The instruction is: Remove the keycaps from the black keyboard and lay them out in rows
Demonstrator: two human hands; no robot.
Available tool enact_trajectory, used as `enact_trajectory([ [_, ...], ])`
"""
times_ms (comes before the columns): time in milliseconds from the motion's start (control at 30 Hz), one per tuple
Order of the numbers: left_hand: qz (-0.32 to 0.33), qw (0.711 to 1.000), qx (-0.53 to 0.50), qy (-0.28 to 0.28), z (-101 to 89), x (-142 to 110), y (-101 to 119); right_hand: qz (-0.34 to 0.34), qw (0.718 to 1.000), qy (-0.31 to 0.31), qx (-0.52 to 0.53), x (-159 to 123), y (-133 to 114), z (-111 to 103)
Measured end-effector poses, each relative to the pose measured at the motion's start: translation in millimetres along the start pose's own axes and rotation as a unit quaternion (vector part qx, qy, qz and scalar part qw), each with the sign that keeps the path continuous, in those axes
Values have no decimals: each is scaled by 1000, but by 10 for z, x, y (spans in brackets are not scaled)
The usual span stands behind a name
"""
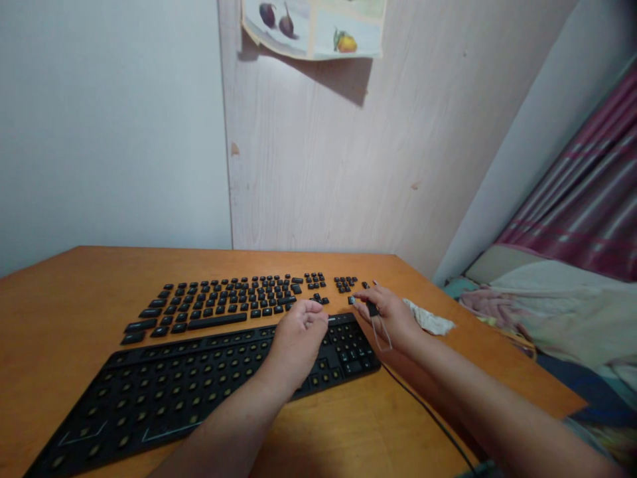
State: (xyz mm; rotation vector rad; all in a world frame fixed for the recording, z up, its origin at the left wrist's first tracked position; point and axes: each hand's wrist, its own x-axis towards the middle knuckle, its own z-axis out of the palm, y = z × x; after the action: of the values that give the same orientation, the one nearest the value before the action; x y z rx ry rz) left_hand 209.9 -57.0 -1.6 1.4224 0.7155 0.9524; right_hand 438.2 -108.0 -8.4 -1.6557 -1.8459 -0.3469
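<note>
A black keyboard base (164, 392) with its keycaps taken off lies on the orange wooden table (60, 312). Behind it the loose keycaps (223, 302) are laid out in rows on the table. My left hand (298, 338) rests closed over the right part of the base; what its fingers hold, if anything, is hidden. My right hand (391, 315) holds a wire keycap puller (379, 328) by its black handle, just beyond the base's right end, near a few loose keycaps (346, 284).
A crumpled white cloth (430, 322) lies right of my right hand. The keyboard's black cable (428, 418) runs toward the table's front edge. A bed with bedding (562, 312) stands at the right. A fruit poster (313, 26) hangs on the wall.
</note>
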Motion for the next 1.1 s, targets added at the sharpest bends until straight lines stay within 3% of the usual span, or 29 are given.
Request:
enact_trajectory([
  [133, 8, 1000, 12, 16, -44, 4, 20, 45, 997, -6, -64, 93, 475, 155],
  [233, 9, 999, 24, 19, -60, 11, 16, 92, 989, -27, -110, 132, 605, 254],
  [367, 18, 999, 42, 20, -72, 29, -8, 123, 978, -71, -151, 193, 647, 341],
  [733, 18, 997, 75, 9, -77, 32, -3, 121, 966, -147, -177, 346, 716, 418],
  [1100, 7, 997, 76, 6, -51, 12, -1, 129, 959, -168, -190, 344, 669, 400],
])
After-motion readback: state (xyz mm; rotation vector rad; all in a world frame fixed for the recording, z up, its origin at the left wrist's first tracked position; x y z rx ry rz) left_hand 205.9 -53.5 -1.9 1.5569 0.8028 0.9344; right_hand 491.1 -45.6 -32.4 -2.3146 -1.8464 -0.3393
